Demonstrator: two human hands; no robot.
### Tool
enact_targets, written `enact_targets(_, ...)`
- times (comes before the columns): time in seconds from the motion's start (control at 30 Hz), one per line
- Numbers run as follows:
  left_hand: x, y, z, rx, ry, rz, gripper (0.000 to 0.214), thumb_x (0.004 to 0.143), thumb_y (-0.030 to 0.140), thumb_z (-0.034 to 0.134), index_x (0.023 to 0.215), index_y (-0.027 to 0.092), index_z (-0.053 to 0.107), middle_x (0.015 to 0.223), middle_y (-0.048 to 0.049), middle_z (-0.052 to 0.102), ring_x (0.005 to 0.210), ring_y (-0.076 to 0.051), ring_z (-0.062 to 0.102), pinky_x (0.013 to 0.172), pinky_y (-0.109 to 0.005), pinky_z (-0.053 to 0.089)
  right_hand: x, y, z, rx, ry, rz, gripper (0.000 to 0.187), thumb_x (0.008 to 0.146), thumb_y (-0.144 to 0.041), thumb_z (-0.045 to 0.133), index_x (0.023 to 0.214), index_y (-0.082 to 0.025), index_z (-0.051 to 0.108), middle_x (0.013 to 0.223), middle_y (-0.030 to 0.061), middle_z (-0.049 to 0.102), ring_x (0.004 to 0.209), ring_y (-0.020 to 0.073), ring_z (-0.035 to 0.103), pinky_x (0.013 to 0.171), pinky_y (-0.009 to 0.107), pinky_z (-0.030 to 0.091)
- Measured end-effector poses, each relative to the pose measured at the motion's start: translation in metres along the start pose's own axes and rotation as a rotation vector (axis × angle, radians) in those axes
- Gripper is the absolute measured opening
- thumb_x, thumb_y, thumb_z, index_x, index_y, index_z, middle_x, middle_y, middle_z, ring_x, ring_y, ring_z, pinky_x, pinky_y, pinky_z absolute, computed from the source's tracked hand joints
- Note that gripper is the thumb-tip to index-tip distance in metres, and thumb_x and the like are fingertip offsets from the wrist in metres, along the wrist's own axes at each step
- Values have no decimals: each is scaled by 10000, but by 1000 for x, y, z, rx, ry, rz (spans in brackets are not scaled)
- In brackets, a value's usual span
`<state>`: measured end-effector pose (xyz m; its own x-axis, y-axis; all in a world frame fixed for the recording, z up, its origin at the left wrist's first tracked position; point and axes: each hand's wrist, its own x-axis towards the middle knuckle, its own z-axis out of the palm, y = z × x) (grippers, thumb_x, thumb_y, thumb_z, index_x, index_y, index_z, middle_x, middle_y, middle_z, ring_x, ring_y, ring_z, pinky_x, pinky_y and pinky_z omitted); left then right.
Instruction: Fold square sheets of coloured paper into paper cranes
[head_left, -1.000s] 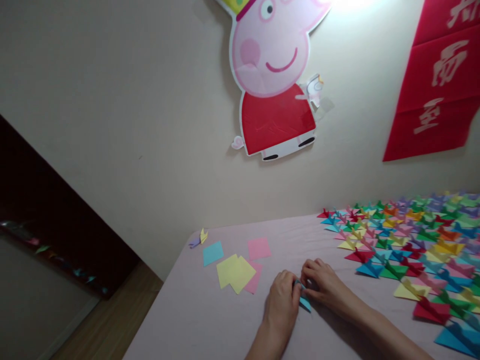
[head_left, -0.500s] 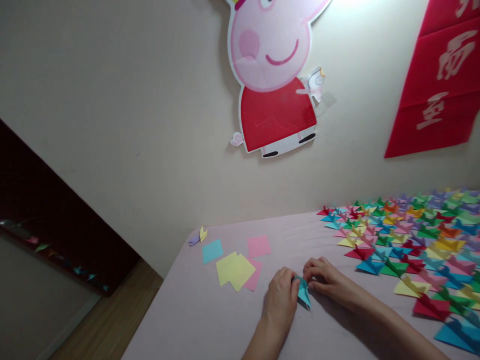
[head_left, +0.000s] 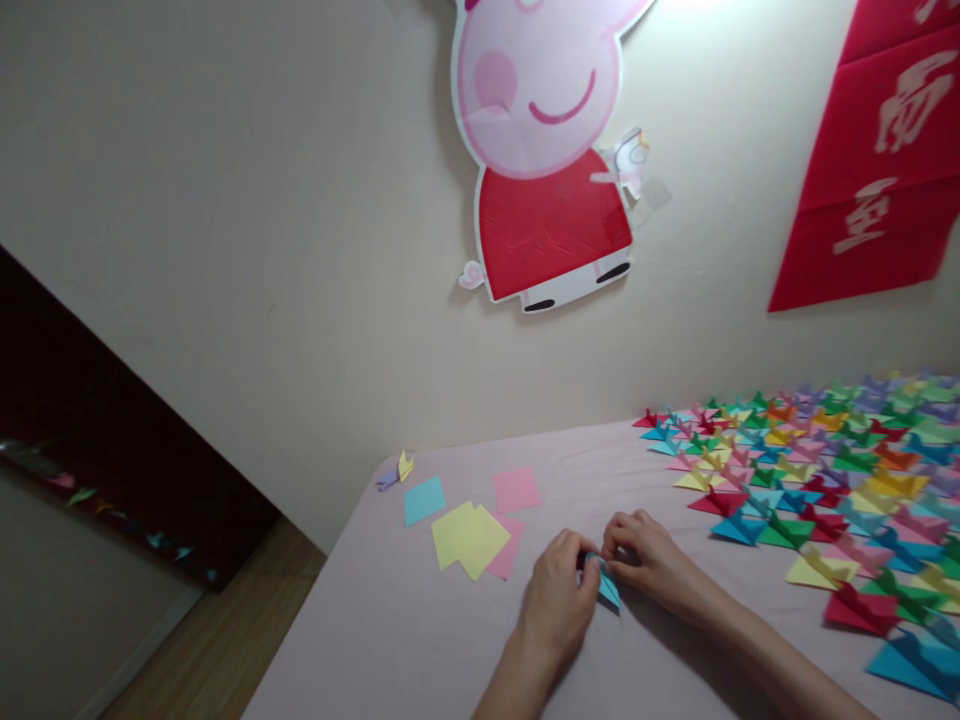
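My left hand and my right hand meet low on the pink table, fingers pinched together on a small folded blue paper piece that rests on the cloth. Its pointed tip sticks out below my fingers. Just left of my hands lie flat paper squares: two yellow, a blue one and pink ones.
Rows of several folded paper cranes in many colours cover the table's right side. A small purple and yellow folded piece sits at the far left corner. The table's left edge drops to a wooden floor. A cartoon pig cutout and a red banner hang on the wall.
My hands have stayed on the blue piece, working it with small finger movements. The view has shifted slightly, so the wall decorations sit a little higher.
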<state>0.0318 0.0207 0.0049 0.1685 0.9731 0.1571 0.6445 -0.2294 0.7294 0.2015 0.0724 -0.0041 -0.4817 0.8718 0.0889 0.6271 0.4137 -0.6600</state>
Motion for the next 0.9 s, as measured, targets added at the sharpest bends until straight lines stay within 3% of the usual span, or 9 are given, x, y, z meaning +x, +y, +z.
enact_targets(0.1, 1, 0, 1, 9, 22, -22, 70, 837, 164, 608, 895, 203, 599, 907, -6, 626, 858, -179, 582, 770, -274, 426, 0, 1, 2, -4, 15, -2, 84, 803, -245, 639, 721, -230, 637, 850, 28, 657, 887, 241, 544, 824, 370, 401)
enact_targets(0.27, 1, -2, 6, 3, 56, -66, 118, 906, 141, 515, 841, 198, 596, 879, -5, 619, 836, -170, 580, 748, -272, 412, 0, 1, -1, -6, -14, -20, 74, 763, -164, 630, 727, -229, 630, 856, 21, 647, 891, 233, 538, 818, 355, 405)
enact_targets(0.63, 0, -1, 10, -54, 88, -44, 113, 928, 188, 520, 840, 199, 589, 901, -12, 612, 883, -181, 569, 789, -291, 430, -2, -2, 1, 12, 28, -56, 92, 796, -205, 619, 708, -220, 599, 813, 26, 652, 871, 234, 537, 797, 357, 396)
enact_targets(0.77, -1, 1, 10, -218, 168, -110, 101, 900, 255, 564, 972, 195, 602, 1027, -54, 627, 963, -196, 582, 855, -303, 447, -2, -4, -2, 151, 125, -28, 125, 816, -257, 592, 699, -227, 562, 748, 20, 619, 816, 230, 537, 743, 337, 416)
enact_targets(0.9, 3, 2, 17, -662, 113, -309, 468, 827, 403, 636, 1214, 162, 529, 1179, -131, 640, 1003, -234, 625, 831, -325, 482, -3, -8, -5, 297, 234, -49, 174, 869, -323, 534, 722, -234, 559, 764, 21, 590, 801, 227, 533, 727, 337, 433)
